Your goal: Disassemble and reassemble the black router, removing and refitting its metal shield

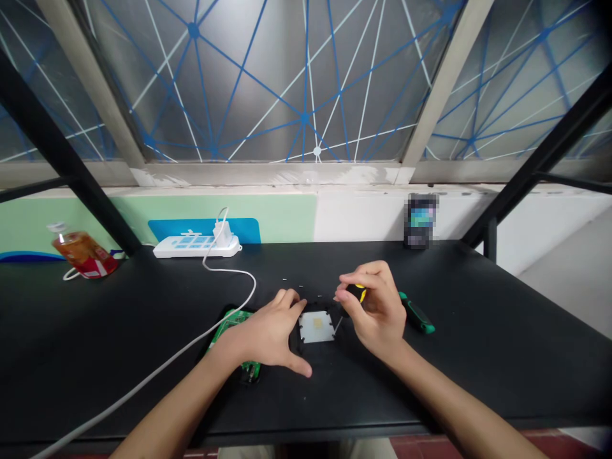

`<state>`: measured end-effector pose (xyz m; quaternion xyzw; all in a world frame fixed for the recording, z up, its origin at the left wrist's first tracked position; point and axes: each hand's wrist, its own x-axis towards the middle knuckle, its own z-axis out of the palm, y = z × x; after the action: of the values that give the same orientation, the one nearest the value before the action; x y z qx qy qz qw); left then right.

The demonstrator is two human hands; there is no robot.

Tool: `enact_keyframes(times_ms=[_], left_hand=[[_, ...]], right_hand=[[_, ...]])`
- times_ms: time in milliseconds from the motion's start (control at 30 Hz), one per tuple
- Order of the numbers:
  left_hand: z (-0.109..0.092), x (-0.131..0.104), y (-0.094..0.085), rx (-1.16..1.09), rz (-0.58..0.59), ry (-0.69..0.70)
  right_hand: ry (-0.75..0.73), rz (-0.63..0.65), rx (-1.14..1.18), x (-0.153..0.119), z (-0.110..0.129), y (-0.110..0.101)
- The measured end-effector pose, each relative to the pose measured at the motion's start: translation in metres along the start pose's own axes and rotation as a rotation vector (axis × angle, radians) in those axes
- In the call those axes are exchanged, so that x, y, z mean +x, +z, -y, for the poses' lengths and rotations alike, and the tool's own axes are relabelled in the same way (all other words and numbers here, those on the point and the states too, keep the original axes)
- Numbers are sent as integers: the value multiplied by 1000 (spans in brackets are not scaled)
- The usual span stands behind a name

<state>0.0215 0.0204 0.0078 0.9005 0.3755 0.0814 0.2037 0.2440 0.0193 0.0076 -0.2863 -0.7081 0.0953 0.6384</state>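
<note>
My left hand [270,331] spans the left side of a small black casing [295,344], fingertips at its far edge and thumb towards its near edge. Set in the casing is a pale, whitish square plate [310,333] with a yellowish patch. A screwdriver with a yellow and black handle [356,292] is pinched in my right hand [380,315]. Its thin shaft slants down to the plate's right edge. Partly under my left wrist lies a green circuit board [229,324] in a black shell. Several tiny screws [301,287] lie beyond the casing.
A green and black handled tool [417,313] lies right of my right hand. A white cable [165,364] crosses the black table [478,357] from a power strip [191,247]. A bottle [85,253] stands tilted at back left. A blurred phone [421,222] leans against the wall.
</note>
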Motion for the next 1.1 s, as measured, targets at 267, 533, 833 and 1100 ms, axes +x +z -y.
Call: enact_keyframes(times_ms=[267, 533, 833, 1100], left_hand=[[0, -1, 0, -1, 8, -3], [-1, -1, -1, 7, 13, -1], [0, 0, 0, 10, 3, 3], [-3, 0, -2, -3, 12, -8]], right_hand=[[60, 75, 217, -3, 4, 2], [16, 15, 1, 0, -5, 2], [68, 95, 115, -6, 2, 1], [-102, 17, -61, 1, 3, -1]])
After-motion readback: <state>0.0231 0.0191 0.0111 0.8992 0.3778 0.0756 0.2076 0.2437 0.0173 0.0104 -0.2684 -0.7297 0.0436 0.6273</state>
